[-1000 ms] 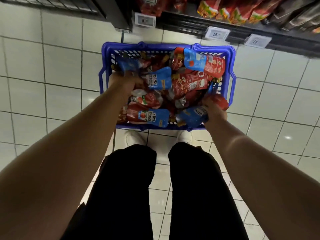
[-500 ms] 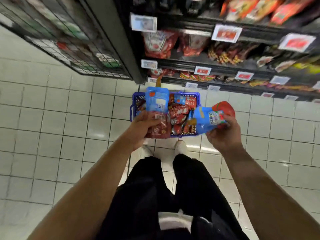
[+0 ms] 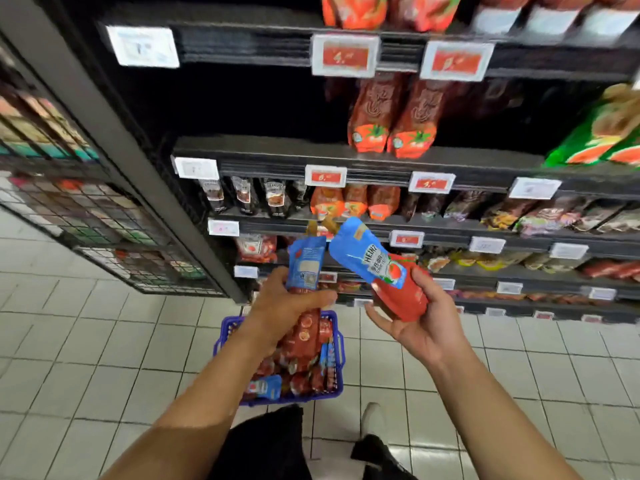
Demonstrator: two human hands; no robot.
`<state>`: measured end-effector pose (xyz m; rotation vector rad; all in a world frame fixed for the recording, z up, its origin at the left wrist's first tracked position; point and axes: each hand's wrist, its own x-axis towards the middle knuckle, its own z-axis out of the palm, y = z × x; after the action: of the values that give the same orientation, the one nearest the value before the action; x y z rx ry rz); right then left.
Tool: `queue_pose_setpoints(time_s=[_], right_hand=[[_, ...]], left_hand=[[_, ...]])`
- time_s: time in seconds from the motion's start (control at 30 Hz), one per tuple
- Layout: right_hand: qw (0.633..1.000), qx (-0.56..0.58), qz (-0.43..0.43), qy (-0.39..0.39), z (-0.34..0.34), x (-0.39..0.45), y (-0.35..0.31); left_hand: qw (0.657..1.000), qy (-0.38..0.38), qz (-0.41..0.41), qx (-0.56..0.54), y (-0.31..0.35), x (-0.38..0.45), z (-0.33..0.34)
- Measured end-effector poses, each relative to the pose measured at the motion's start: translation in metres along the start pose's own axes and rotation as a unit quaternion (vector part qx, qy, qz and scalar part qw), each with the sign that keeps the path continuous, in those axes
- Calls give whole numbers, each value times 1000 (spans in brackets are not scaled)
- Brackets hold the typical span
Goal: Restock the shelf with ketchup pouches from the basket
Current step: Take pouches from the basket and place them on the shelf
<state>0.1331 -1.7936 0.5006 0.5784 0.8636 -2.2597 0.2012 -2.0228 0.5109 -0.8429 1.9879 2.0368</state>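
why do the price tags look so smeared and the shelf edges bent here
Head view: motion blur smears the price tags so the numbers cannot be read; the wide-angle lens bows the shelf edges; the shelf recess at upper left is in deep shadow; the pouch in the right hand stays sharp enough to read HEINZ.

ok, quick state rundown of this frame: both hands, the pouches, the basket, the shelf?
left hand: shut on a pouch
left pouch: held upright, cap up, back label showing
right hand: shut on a pouch
right pouch: held tilted, cap up-left, front label showing
basket: on the floor, still holding many pouches
shelf: left section looks bare and dark, red pouches to its right
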Motion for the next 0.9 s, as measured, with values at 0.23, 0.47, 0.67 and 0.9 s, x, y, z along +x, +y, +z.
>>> queue_pose_setpoints(time_s=[0.23, 0.47, 0.67, 0.9], right_hand=[[986, -64, 26, -151, -37, -20, -79], [983, -158, -61, -70, -39, -24, -117], [960, -240, -141, 16, -25, -32, -117], [942, -273, -190, 42, -44, -28, -157]], left_hand=[[969, -62, -43, -233, 49, -2, 90], [924, -117, -78, -356, 72, 10, 116], [933, -167, -149, -282, 73, 31, 135], [986, -142, 5, -88, 79, 53, 172]])
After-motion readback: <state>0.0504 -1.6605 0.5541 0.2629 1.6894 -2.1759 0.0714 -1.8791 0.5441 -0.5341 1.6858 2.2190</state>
